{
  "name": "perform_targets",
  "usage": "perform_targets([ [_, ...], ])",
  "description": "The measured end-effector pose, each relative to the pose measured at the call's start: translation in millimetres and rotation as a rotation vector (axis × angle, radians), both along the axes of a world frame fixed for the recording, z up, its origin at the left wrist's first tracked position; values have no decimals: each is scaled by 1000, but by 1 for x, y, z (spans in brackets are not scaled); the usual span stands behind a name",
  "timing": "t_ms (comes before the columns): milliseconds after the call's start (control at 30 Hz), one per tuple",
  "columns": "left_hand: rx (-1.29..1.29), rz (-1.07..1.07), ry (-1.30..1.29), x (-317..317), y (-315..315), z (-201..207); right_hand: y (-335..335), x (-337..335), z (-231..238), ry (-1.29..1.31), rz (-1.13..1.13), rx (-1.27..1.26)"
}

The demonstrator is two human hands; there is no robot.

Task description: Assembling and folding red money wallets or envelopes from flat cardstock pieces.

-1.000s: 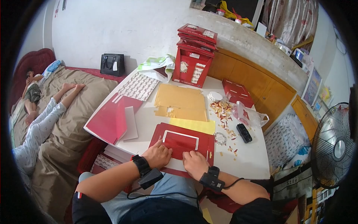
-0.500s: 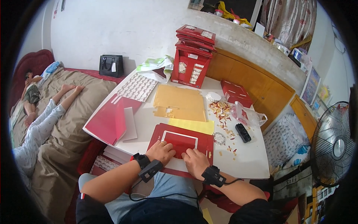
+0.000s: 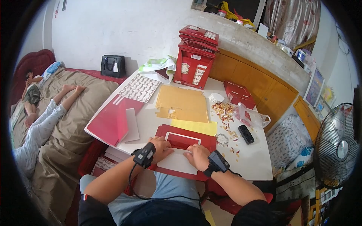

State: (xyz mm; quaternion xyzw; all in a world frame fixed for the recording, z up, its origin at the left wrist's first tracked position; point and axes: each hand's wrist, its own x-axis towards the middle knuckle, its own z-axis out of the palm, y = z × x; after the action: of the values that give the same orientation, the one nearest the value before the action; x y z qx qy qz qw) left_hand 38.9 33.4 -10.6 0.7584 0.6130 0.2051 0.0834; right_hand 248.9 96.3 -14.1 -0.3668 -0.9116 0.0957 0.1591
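Note:
In front of me at the table's near edge lies a flat red card (image 3: pixel 210 141) with a white-bordered rectangle (image 3: pixel 183 142) on it. A white panel (image 3: pixel 176 162) covers the near half of that rectangle. My left hand (image 3: pixel 161 147) is closed at the panel's far left corner, fingers curled on its edge. At the far right corner my right hand (image 3: pixel 198 156) is closed in the same way, thumb and fingers pinched on the edge. The fingertips are partly hidden. A yellow sheet (image 3: pixel 201 127) sticks out beyond the red card.
Tan cardboard (image 3: pixel 184 101), a pink folder (image 3: pixel 105 122) and a patterned sheet (image 3: pixel 138 87) lie around the table (image 3: pixel 249 165). Small scraps (image 3: pixel 223 112) and a black device (image 3: pixel 246 134) are right. Red boxes (image 3: pixel 194 67) stand behind. A fan (image 3: pixel 342 147) stands right; people lie on a bed (image 3: pixel 71 113).
Both hands have moved slightly up and apart from lying on the red rectangle. A white panel now shows over its near half, where red showed before.

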Motion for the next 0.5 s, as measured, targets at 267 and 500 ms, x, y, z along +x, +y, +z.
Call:
perform_targets([
  [267, -300, 208, 7, -5, 10, 26, 16, -1, 3, -37, -134, -187],
  [500, -201, 324, 19, -7, 16, 12, 27, -8, 17, -200, -156, -264],
])
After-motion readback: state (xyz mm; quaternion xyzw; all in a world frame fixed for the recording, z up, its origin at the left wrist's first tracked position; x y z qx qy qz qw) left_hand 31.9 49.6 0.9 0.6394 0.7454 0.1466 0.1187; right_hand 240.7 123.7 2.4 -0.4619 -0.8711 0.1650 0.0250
